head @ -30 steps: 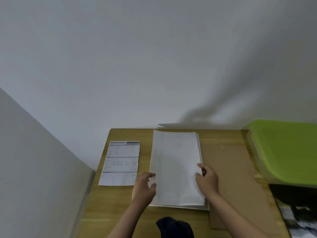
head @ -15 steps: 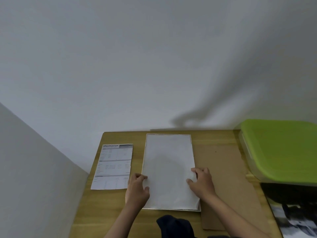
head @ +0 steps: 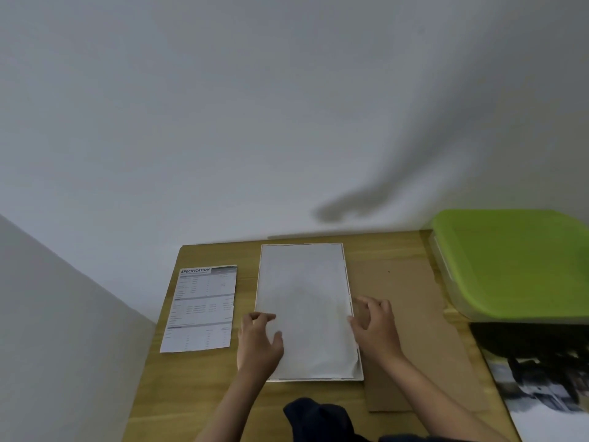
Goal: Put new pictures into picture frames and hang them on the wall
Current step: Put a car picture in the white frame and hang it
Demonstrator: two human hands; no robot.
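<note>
The white sheet lies face-down in the frame at mid-bench, so the step in hand looks like seating the picture. Left hand rests with loose fingers on the sheet's left edge; right hand hovers open at its right edge, perhaps touching. Next the cardboard just right must go over it. The wall hems the far edge; a leaflet lies left and a green lid right.

Spec sheet left of paper stack, box right.
</note>
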